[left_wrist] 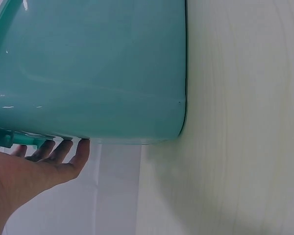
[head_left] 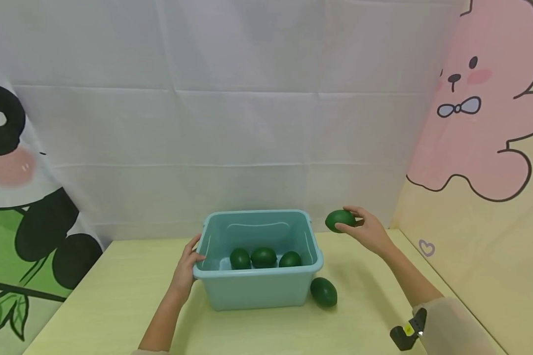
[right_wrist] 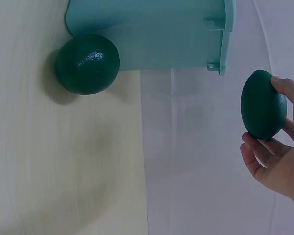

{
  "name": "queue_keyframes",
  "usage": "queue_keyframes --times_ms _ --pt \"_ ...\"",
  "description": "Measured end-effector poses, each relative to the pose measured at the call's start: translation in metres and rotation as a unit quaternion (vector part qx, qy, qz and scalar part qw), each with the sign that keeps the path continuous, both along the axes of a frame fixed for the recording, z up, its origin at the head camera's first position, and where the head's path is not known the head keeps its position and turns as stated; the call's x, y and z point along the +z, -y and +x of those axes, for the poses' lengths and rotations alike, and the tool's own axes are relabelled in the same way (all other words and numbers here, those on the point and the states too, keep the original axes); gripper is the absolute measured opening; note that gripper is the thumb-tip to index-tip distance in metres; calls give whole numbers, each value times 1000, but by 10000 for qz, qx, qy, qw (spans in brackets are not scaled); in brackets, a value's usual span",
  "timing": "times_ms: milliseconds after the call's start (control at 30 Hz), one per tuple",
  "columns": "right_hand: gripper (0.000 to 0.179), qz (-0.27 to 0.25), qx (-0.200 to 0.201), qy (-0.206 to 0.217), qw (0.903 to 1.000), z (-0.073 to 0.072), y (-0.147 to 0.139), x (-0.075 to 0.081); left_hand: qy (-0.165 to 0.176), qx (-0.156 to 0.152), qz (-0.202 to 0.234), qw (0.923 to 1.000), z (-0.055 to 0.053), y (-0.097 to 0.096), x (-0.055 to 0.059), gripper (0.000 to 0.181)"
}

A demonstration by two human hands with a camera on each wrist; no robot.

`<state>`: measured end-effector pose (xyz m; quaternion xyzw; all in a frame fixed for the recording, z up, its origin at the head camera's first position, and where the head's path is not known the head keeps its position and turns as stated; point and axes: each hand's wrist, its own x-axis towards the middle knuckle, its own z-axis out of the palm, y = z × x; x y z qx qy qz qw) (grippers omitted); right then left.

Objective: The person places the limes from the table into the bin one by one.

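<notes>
A light teal plastic bin (head_left: 257,291) stands on the table with several dark green, lemon-shaped fruits inside, one of them a middle fruit (head_left: 263,257). At its left side my left hand (head_left: 185,271) grips the rim, thumb over the edge; in the left wrist view the fingertips (left_wrist: 82,149) touch the outer wall below the rim. Up to the right of the bin, my right hand (head_left: 368,231) holds another green lemon-shaped fruit (right_wrist: 263,105) in the air between thumb and fingers. One more green fruit (head_left: 323,292) lies on the table by the bin's right front corner.
The pale yellow table (head_left: 93,305) runs back to a white hanging cloth (head_left: 248,128). A cartoon-printed wall (head_left: 479,217) borders the right side, and a panda print (head_left: 22,197) hangs on the left. A black device (head_left: 408,330) sits on my right sleeve.
</notes>
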<state>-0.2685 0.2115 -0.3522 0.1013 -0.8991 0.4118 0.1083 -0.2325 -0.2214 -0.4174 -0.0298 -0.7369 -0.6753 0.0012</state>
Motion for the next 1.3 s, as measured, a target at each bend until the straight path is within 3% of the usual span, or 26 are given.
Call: queue_keyframes --times_ms 467,733,1000,1300 --pt "66 16 70 -4 10000 -6 16 15 56 11 93 9999 0 -1 1 65" --pt "66 -34 100 16 9999 -10 25 17 -417 -36 140 9990 -1 1 -7 65" --pt "66 25 151 14 9999 -14 33 20 8 7 58 10000 -1 0 -1 65" --pt "68 -21 287 -13 9996 -17 40 22 48 -22 46 10000 -2 0 -1 65"
